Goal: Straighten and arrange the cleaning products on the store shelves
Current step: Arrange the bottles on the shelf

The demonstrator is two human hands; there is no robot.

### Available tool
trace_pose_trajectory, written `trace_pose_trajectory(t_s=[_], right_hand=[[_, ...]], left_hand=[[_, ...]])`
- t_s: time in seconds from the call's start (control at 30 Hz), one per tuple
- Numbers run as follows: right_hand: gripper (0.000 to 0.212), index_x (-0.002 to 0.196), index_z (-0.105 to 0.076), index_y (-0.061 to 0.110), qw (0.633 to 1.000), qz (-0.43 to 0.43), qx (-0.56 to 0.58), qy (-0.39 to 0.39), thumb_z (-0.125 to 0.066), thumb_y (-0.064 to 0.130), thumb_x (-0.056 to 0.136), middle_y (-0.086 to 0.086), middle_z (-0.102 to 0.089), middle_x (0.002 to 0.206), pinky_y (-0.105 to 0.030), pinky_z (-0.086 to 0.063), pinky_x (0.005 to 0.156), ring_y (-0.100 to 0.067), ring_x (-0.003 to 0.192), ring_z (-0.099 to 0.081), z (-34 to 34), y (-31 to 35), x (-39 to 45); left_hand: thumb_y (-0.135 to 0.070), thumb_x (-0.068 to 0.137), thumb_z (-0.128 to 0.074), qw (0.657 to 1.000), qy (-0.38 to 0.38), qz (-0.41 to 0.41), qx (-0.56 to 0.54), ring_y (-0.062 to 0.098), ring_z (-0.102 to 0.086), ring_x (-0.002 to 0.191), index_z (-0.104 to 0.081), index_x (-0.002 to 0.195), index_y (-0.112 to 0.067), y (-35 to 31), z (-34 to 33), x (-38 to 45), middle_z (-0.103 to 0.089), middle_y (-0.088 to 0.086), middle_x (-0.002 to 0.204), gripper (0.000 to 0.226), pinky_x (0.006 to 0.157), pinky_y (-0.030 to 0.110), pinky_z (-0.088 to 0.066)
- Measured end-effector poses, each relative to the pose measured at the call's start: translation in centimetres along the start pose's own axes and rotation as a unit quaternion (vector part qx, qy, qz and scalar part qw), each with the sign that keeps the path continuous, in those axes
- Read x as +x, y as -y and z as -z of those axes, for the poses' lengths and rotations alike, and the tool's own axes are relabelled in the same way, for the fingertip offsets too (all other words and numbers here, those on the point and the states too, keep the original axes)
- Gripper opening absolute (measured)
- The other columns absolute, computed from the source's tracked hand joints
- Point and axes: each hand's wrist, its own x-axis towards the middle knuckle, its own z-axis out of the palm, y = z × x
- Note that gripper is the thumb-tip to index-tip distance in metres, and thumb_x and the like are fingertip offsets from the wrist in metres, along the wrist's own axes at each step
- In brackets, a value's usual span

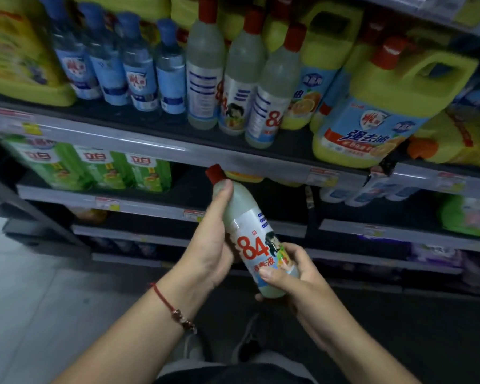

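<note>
I hold a pale 84 disinfectant bottle (251,239) with a red cap in front of the shelves, tilted with its cap up and to the left. My left hand (209,245) grips its neck and upper body, thumb up near the cap. My right hand (294,273) grips its base, thumb across the label. Three matching red-capped bottles (243,76) stand on the upper shelf (139,134), their labels turned different ways.
Blue-capped clear bottles (139,65) stand left of the red-capped ones. Large yellow jugs (383,106) fill the right side and another yellow jug (20,51) the far left. Green packs (103,167) sit on the shelf below. Grey floor (39,286) lies at lower left.
</note>
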Motion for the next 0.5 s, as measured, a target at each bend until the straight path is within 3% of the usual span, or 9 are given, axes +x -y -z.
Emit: trace_pose_trajectory(t_s=[0.1, 0.17, 0.27, 0.4, 0.5], right_hand=[[0.075, 0.123, -0.057, 0.019, 1.000, 0.012, -0.018, -0.019, -0.088, 0.032, 0.056, -0.009, -0.073, 0.113, -0.046, -0.061, 0.083, -0.024, 0.100, -0.072, 0.8, 0.5, 0.1], [0.079, 0.124, -0.057, 0.020, 0.999, 0.027, -0.016, -0.030, -0.088, 0.038, 0.053, -0.007, -0.074, 0.113, -0.045, -0.060, 0.087, -0.025, 0.103, -0.072, 2.0, 0.9, -0.2], [0.077, 0.125, -0.059, 0.022, 0.998, 0.040, -0.002, -0.037, -0.088, 0.042, 0.056, -0.006, -0.074, 0.114, -0.053, -0.055, 0.097, -0.026, 0.107, -0.070, 4.6, 1.2, -1.1], [0.071, 0.124, -0.063, 0.022, 0.998, 0.043, 0.020, -0.041, -0.086, 0.044, 0.060, -0.007, -0.074, 0.115, -0.058, -0.048, 0.104, -0.032, 0.111, -0.067, 9.2, 1.2, -3.4], [0.065, 0.122, -0.067, 0.018, 0.996, 0.028, 0.078, -0.035, -0.084, 0.038, 0.063, -0.011, -0.074, 0.114, -0.058, -0.049, 0.103, -0.030, 0.108, -0.068, 13.7, 0.9, -5.6]], left_hand=[[-0.057, 0.076, -0.072, 0.994, 0.025, -0.027, 0.098, 0.022, -0.071, 0.100, -0.057, 0.130, -0.020, 0.0, -2.0, -0.5, -0.070, 0.008, 0.112, 0.068, 0.090, 0.042, -0.058], [-0.050, 0.076, -0.077, 0.985, 0.051, -0.050, 0.158, 0.023, -0.071, 0.103, -0.057, 0.125, -0.025, 0.1, -3.8, -0.8, -0.072, 0.006, 0.112, 0.058, 0.091, 0.043, -0.057], [-0.040, 0.076, -0.071, 0.963, 0.102, -0.079, 0.238, 0.027, -0.071, 0.108, -0.056, 0.124, -0.028, 1.1, -6.4, -1.2, -0.073, 0.008, 0.117, 0.052, 0.094, 0.046, -0.057], [-0.033, 0.073, -0.069, 0.926, 0.173, -0.097, 0.322, 0.021, -0.073, 0.104, -0.048, 0.133, -0.029, 3.7, -9.8, -2.3, -0.069, 0.006, 0.122, 0.064, 0.084, 0.035, -0.060], [-0.030, 0.074, -0.071, 0.893, 0.213, -0.103, 0.382, 0.019, -0.069, 0.111, -0.045, 0.139, -0.036, 6.6, -12.7, -3.5, -0.066, 0.001, 0.126, 0.070, 0.093, 0.042, -0.059]])
